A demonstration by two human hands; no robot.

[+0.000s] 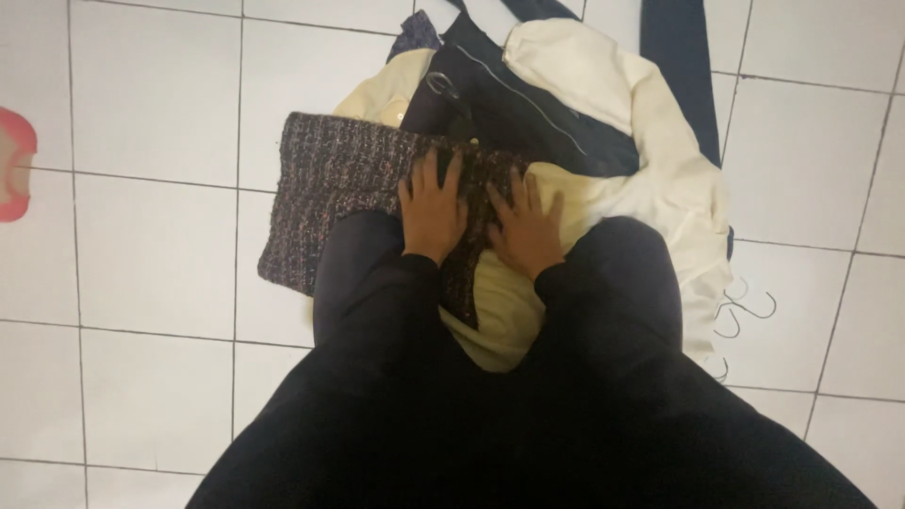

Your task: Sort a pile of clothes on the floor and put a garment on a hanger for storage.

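A dark speckled tweed garment (325, 188) lies folded on the white tiled floor in front of my knees. My left hand (432, 209) rests flat on its right part, fingers spread. Right beside it my right hand (524, 226) presses flat on the same tweed edge, over a cream garment (641, 141). Both sleeves are black, and my black-clad knees frame the hands. A dark navy garment (528, 113) with a light stripe lies behind the tweed, on top of the cream one.
Thin wire hangers (745, 316) lie on the tiles at the right of the cream garment. A pink object (14, 165) shows at the left edge. Another dark cloth (674, 57) stretches to the top edge.
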